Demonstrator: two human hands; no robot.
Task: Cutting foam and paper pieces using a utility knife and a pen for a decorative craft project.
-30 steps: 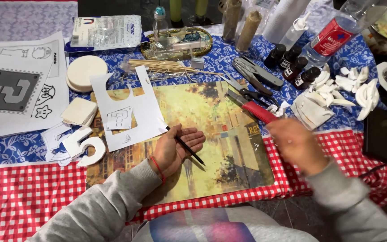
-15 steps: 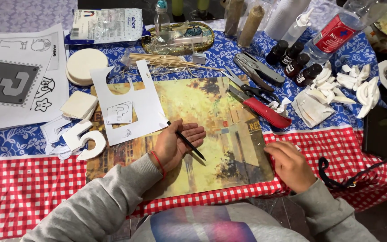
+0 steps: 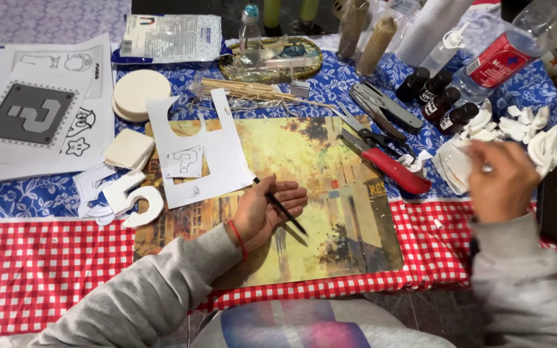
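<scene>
Your left hand [image 3: 262, 209] lay palm-up on the painted placemat [image 3: 330, 212], its fingers [image 3: 291, 193] curled loosely around a thin black pencil [image 3: 280, 206] pointing away from your wrist. Your right hand [image 3: 501, 180] hovered over the white foam scraps [image 3: 517, 129], its fingers bent down; I cannot tell whether they gripped anything. Beyond your left fingers an oval gold tray [image 3: 272, 58] held small bottles and tubes. Left of your right fingers stood four dark little bottles [image 3: 436, 96] and red-handled scissors [image 3: 388, 164].

Red-and-white checked cloth [image 3: 46, 270], blue floral cloth [image 3: 40, 196], yellow painted mat [image 3: 330, 212], red-handled cutter [image 3: 398, 173].
</scene>
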